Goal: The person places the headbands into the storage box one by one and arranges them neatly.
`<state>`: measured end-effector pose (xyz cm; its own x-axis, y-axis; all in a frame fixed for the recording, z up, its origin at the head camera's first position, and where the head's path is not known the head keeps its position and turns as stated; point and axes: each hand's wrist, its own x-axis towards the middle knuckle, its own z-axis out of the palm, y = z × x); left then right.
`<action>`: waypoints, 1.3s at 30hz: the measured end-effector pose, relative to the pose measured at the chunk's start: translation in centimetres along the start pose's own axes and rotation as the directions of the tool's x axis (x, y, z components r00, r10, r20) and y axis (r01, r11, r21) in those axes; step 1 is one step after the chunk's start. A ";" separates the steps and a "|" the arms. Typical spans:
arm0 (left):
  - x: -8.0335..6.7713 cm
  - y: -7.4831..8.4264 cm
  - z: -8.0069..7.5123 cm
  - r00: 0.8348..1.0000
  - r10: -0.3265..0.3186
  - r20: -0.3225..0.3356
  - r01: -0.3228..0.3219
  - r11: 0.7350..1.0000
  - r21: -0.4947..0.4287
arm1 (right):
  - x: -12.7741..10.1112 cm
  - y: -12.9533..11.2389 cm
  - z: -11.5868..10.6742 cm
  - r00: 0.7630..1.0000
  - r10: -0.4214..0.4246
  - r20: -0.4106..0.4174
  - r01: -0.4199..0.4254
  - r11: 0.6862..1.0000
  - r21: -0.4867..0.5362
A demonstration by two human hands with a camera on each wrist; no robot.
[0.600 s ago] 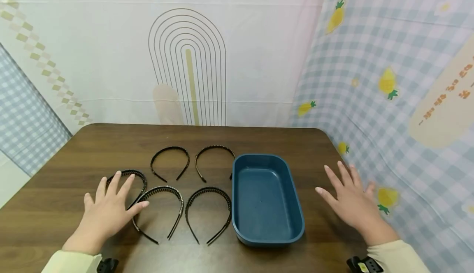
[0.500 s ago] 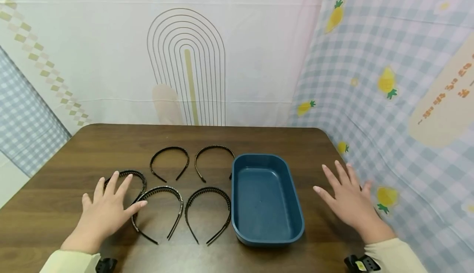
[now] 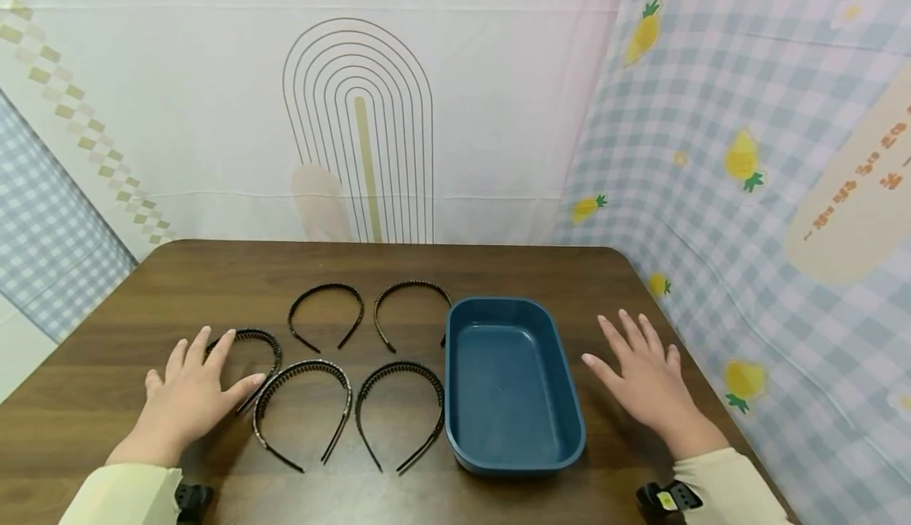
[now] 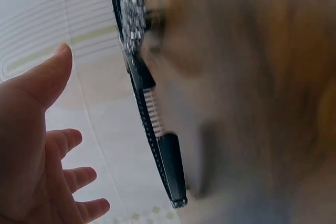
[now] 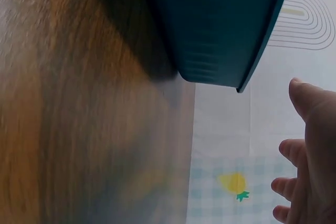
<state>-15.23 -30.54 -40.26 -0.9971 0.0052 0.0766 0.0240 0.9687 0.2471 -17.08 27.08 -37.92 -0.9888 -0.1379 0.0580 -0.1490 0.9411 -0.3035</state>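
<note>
Several black headbands lie on a brown wooden table [image 3: 213, 280]. My left hand [image 3: 190, 387] is flat and open with its fingers spread over the leftmost headband [image 3: 258, 341]; I cannot tell whether it touches the band. Beside it lie the front-middle headband [image 3: 302, 406] and another [image 3: 402, 410]; two more sit behind, one on the left [image 3: 326, 313] and one on the right [image 3: 411, 307]. An empty blue tray [image 3: 511, 387] stands right of them. My right hand [image 3: 644, 375] is open, fingers spread, right of the tray. The left wrist view shows a headband end [image 4: 157, 129] close by.
Patterned cloth backdrops [image 3: 747, 153] hang behind and to the right of the table. The table's right edge runs just past my right hand. The right wrist view shows the tray wall [image 5: 220, 30] above the wood.
Both hands have drawn slightly back toward me and inward to the left. The headbands and tray have not moved.
</note>
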 end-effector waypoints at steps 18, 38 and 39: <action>1.7 -2.9 -0.2 0.998 -0.057 0.003 0.057 0.994 -0.091 | 0.7 -1.0 1.5 0.999 -0.034 0.035 0.025 0.971 0.236; 3.8 -5.5 -0.7 0.995 -0.026 0.093 0.044 0.981 -0.187 | 1.4 -1.9 3.4 0.996 0.021 0.088 -0.059 0.892 0.449; 4.0 -5.6 -0.7 0.995 -0.027 0.097 0.046 0.980 -0.191 | 1.5 -2.0 3.5 0.995 0.025 0.092 -0.065 0.885 0.461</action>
<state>-19.25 -36.09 -40.61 -0.9997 0.0027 -0.0242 -0.0080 0.9025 0.4306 -18.29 23.94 -40.60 -0.9892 -0.1418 -0.0371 -0.0735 0.6992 -0.7111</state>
